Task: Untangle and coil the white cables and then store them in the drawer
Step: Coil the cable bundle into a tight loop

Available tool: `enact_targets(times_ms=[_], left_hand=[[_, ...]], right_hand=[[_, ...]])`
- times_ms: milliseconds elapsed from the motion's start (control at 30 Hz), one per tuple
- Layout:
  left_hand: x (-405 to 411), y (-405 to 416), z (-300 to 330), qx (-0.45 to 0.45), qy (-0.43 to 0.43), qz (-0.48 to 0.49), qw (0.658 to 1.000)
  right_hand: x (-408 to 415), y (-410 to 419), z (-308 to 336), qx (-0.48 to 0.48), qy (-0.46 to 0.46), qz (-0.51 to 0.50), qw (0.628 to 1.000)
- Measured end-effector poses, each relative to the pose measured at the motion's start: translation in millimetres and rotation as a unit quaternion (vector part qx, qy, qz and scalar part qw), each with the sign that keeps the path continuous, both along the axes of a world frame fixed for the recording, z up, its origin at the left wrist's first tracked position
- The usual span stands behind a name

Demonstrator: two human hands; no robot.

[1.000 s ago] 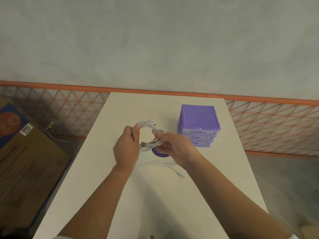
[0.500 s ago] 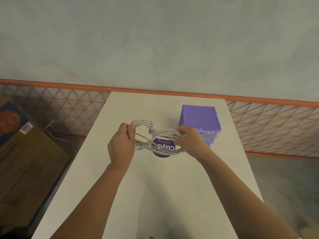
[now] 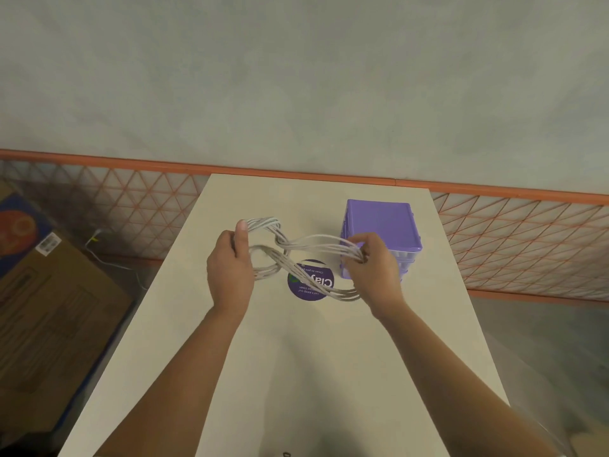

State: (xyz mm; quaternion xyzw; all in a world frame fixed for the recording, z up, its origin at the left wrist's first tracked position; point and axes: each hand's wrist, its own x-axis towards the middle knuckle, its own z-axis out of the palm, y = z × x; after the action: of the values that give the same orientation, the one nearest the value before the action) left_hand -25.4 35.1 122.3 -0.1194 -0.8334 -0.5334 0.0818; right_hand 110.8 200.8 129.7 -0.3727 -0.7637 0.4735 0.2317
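Note:
A bundle of white cables [image 3: 298, 255] is stretched between both hands above the table, twisted into a figure-eight with the crossing near the middle. My left hand [image 3: 230, 267] grips the left loop, thumb up on the strands. My right hand [image 3: 372, 270] pinches the right loop in front of the purple drawer unit [image 3: 384, 225], which stands at the table's right side. Its drawers look closed; the hand hides part of their fronts.
A round purple sticker [image 3: 311, 280] lies on the white table [image 3: 296, 374] under the cables. Cardboard boxes [image 3: 49, 308] sit on the floor to the left, beside an orange lattice fence [image 3: 520, 249] along the wall.
My hands have moved apart, the right one going right toward the drawer unit. The compact coil has been drawn out into a wide figure-eight, and the loose strands have lifted off the table.

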Motion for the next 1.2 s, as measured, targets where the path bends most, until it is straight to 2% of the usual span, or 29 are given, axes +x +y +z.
enact_targets(times_ms=[33, 67, 133, 167, 233, 267, 433, 533, 600, 667, 767, 900, 1000, 1067, 1133, 1200], left_hand=[[2.2, 2.9, 3.6, 0.044, -0.041, 0.001, 0.998], [3.9, 5.5, 7.0, 0.083, -0.078, 0.002, 0.993], [6.4, 9.9, 11.4, 0.119, -0.113, 0.001, 0.986], [7.7, 11.9, 12.7, 0.126, -0.12, -0.002, 0.985], [9.0, 15.0, 14.5, 0.141, -0.128, -0.001, 0.982], [9.0, 15.3, 14.5, 0.141, -0.128, 0.005, 0.982], [5.8, 2.6, 8.7, 0.076, -0.063, 0.011, 0.995], [-6.2, -7.8, 8.9, 0.085, -0.043, 0.042, 0.995], [-15.2, -12.4, 11.5, 0.095, -0.035, 0.061, 0.993], [-19.7, -13.6, 12.0, 0.106, -0.032, 0.063, 0.992], [-18.5, -12.3, 12.6, 0.126, -0.042, 0.058, 0.99], [-11.8, -10.1, 11.6, 0.146, -0.058, 0.065, 0.985], [-8.7, -7.5, 12.3, 0.167, -0.077, 0.081, 0.98], [-7.4, -6.3, 13.8, 0.172, -0.079, 0.086, 0.978], [-6.1, -6.1, 14.4, 0.17, -0.073, 0.086, 0.979], [-2.8, -5.4, 15.2, 0.168, -0.066, 0.079, 0.98]], right_hand=[[1.0, -1.0, -2.0, -0.067, 0.04, -0.034, 0.996], [0.7, -1.8, -1.3, -0.199, 0.085, -0.057, 0.975], [2.2, -9.3, 0.3, -0.496, 0.166, -0.042, 0.851], [2.9, -13.7, 0.5, -0.571, 0.189, -0.033, 0.798], [0.5, -18.6, -2.6, -0.604, 0.217, -0.032, 0.766], [-0.7, -19.4, -2.0, -0.597, 0.212, -0.025, 0.773], [6.6, 10.3, 10.9, -0.487, 0.086, 0.052, 0.868], [17.4, 28.0, 11.3, -0.277, -0.089, 0.1, 0.951], [21.7, 29.8, 7.1, -0.169, -0.158, 0.097, 0.968], [22.6, 26.3, -1.4, -0.14, -0.134, 0.074, 0.978], [23.8, 18.7, -16.7, -0.138, -0.108, 0.087, 0.981], [26.0, 16.0, -34.0, -0.072, -0.159, 0.135, 0.975], [25.2, 5.3, -35.8, -0.069, -0.192, 0.188, 0.961], [25.4, -2.0, -32.4, -0.079, -0.237, 0.252, 0.935], [25.8, -8.3, -25.6, -0.117, -0.28, 0.341, 0.89], [23.8, -15.9, -16.5, -0.175, -0.265, 0.41, 0.855]])
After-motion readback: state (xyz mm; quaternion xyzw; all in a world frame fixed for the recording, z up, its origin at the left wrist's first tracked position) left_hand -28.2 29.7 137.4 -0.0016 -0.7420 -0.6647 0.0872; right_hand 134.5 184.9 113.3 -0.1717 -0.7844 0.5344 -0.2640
